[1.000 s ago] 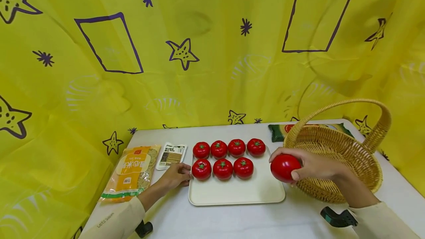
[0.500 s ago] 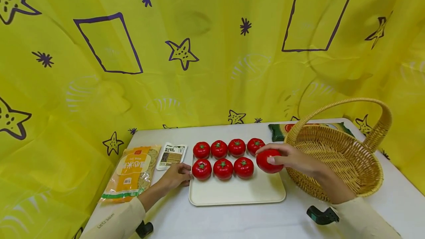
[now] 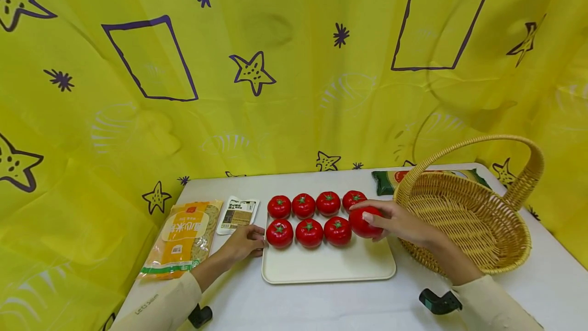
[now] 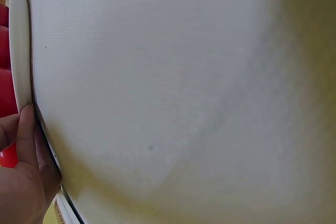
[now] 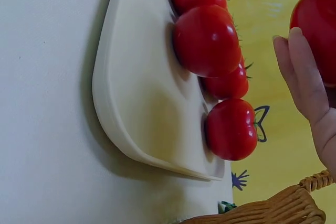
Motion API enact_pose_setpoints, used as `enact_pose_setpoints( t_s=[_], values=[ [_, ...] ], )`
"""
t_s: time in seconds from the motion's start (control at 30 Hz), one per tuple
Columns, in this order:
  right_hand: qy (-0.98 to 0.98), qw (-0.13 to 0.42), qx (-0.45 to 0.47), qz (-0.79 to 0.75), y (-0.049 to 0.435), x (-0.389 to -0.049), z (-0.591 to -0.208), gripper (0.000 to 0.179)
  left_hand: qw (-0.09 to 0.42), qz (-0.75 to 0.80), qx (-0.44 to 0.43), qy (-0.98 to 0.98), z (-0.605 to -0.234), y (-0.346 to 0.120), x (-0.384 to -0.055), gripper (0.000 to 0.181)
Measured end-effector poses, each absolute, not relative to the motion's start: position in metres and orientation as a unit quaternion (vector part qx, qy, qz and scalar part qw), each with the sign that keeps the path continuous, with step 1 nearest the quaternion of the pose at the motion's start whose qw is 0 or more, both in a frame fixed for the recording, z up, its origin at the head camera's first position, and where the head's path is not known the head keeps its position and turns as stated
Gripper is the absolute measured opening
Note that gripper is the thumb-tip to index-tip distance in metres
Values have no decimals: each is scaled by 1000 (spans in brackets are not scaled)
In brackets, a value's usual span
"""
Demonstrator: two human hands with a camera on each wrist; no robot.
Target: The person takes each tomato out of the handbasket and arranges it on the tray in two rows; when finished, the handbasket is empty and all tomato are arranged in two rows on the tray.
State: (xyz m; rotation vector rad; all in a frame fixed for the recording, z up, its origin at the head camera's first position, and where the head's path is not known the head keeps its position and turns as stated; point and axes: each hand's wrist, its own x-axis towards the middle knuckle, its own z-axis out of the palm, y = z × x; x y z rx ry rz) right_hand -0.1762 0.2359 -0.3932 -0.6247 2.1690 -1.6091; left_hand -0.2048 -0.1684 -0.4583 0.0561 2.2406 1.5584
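My right hand [image 3: 398, 222] grips a red tomato [image 3: 361, 222] from its right side, over the right part of the cream tray [image 3: 321, 269]. In the right wrist view this tomato [image 5: 317, 24] is held up off the tray, with fingertips against its skin. Two rows of tomatoes with green stems stand on the tray; the held one is beside the front row's right-hand tomato [image 3: 337, 231]. At the tray's left edge, my left hand [image 3: 245, 243] pinches the rim, its thumb and fingers around the edge in the left wrist view.
A wicker basket [image 3: 464, 264] with a tall arched handle stands right of the tray, and a green packet [image 3: 383, 183] lies behind it. To the left lie an orange-and-clear food bag [image 3: 181, 239] and a small white pack [image 3: 238, 214]. A yellow patterned curtain [image 3: 294, 116] hangs behind the table.
My right hand has carried the tomato leftward from beside the basket to over the tray, close to the front row. The left hand has stayed at the tray's edge.
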Motion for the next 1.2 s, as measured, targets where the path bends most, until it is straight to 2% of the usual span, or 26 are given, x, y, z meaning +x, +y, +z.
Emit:
enact_pose_setpoints(
  t_s=[0.23, 0.5, 0.83, 1.2],
  values=[
    [797, 156, -187, -553, 230, -173, -396, 55, 203, 555, 25, 806, -459, -169, -205, 34],
    [813, 149, -160, -540, 229, -172, -403, 57, 203, 554, 22, 807, -459, -168, -205, 34],
    [836, 112, -150, -517, 225, -171, -409, 54, 201, 553, 20, 809, -459, -167, -205, 34],
    [846, 116, -118, -506, 221, -170, -411, 66, 195, 544, 15, 816, -459, -167, -204, 35]
  ],
)
